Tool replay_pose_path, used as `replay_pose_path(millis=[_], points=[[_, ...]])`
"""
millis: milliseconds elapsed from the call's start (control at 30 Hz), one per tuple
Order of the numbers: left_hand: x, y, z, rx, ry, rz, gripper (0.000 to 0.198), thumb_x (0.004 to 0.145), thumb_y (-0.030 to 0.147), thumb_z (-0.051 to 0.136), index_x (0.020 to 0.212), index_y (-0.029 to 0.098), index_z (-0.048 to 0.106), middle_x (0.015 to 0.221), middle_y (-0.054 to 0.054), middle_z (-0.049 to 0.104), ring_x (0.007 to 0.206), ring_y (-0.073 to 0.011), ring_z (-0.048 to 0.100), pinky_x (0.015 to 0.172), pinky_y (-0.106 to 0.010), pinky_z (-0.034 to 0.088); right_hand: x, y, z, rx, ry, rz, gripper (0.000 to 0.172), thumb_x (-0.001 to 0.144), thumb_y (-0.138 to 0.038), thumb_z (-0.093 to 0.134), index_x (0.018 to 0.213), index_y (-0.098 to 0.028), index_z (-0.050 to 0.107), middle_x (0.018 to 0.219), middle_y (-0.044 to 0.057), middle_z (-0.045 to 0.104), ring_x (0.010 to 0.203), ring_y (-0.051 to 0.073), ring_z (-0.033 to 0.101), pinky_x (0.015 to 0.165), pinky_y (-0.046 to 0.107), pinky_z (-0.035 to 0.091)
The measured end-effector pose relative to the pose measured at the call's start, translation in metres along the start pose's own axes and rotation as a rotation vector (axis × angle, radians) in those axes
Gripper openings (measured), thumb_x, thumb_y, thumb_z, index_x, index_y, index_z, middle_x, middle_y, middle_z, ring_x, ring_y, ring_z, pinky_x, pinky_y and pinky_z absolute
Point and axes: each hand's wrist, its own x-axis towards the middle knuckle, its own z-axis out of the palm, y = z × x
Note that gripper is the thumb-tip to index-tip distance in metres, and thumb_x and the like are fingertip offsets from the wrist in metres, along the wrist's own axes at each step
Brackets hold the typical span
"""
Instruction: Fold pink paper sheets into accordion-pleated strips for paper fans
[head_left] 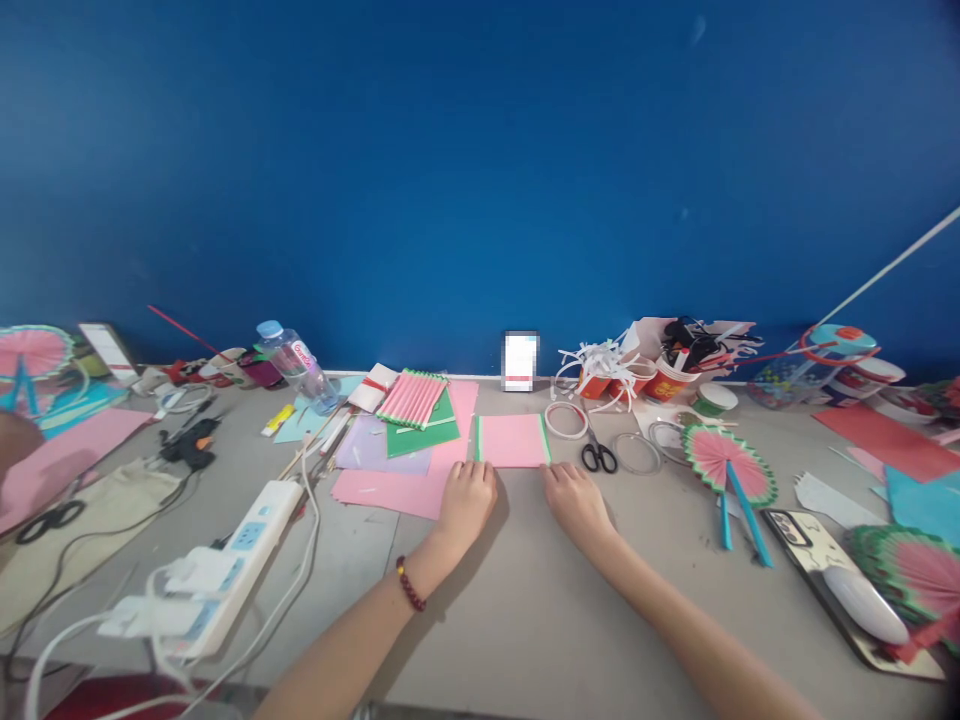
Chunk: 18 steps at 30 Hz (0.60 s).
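Observation:
A pink sheet of paper [512, 441] with green strips along its left and right edges lies flat on the table in front of me. My left hand [466, 497] is closed at its near left corner, fingers curled down over the edge. At the near right corner, my right hand [574, 497] grips in the same way. The fingertips are partly hidden under both hands. Left of the sheet, a pleated pink paper with green edges [413, 398] rests on green card [442, 430] and larger pink sheets [397, 490].
Black-handled scissors [599, 457] and a tape ring [566, 420] lie to the right, near a pink paper fan [729, 466]. A power strip [247, 560] with white cables occupies the left. Along the wall stand a water bottle [300, 365], a lit phone [520, 361] and cups of scraps [670, 380].

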Motion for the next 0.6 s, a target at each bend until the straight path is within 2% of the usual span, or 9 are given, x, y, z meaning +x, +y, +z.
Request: replay_pose_path(millis=[67, 133, 433, 600], points=[[-0.003, 0.010, -0.001, 0.018, 0.016, -0.047, 0.033, 0.088, 0.019, 0.048, 0.117, 0.007, 0.057, 0.094, -0.013, 0.064, 0.088, -0.0247, 0.057, 0.079, -0.038, 0.043, -0.002, -0.006, -0.001, -0.024, 0.000, 0.015, 0.034, 0.083, -0.009, 0.052, 0.117, -0.009, 0.057, 0.101, 0.013, 0.067, 0.092, 0.023, 0.059, 0.075, 0.033, 0.045], [-0.005, 0.017, -0.001, 0.051, 0.018, -0.083, 0.037, 0.089, 0.023, 0.046, 0.120, 0.005, 0.056, 0.098, -0.015, 0.064, 0.092, -0.0264, 0.057, 0.082, -0.040, 0.043, -0.004, -0.011, -0.001, -0.051, -0.005, 0.022, 0.037, 0.083, -0.008, 0.051, 0.120, -0.008, 0.056, 0.106, 0.015, 0.066, 0.097, 0.023, 0.059, 0.079, 0.033, 0.047], [-0.009, 0.025, -0.004, 0.198, -0.031, -0.047, 0.038, 0.085, 0.016, 0.049, 0.118, 0.001, 0.058, 0.104, -0.020, 0.061, 0.099, -0.0289, 0.052, 0.082, -0.040, 0.041, -0.007, -0.015, 0.000, -0.104, -0.008, 0.000, 0.042, 0.079, -0.005, 0.052, 0.121, -0.002, 0.057, 0.109, 0.020, 0.066, 0.101, 0.027, 0.059, 0.082, 0.037, 0.048], [-0.007, 0.027, -0.010, 0.166, -0.045, -0.056, 0.035, 0.083, 0.019, 0.052, 0.113, 0.003, 0.061, 0.096, -0.016, 0.059, 0.092, -0.0276, 0.052, 0.080, -0.040, 0.043, -0.007, -0.017, -0.006, -0.132, 0.025, 0.014, 0.040, 0.079, -0.005, 0.052, 0.118, -0.004, 0.059, 0.102, 0.018, 0.066, 0.097, 0.027, 0.057, 0.083, 0.036, 0.047]])
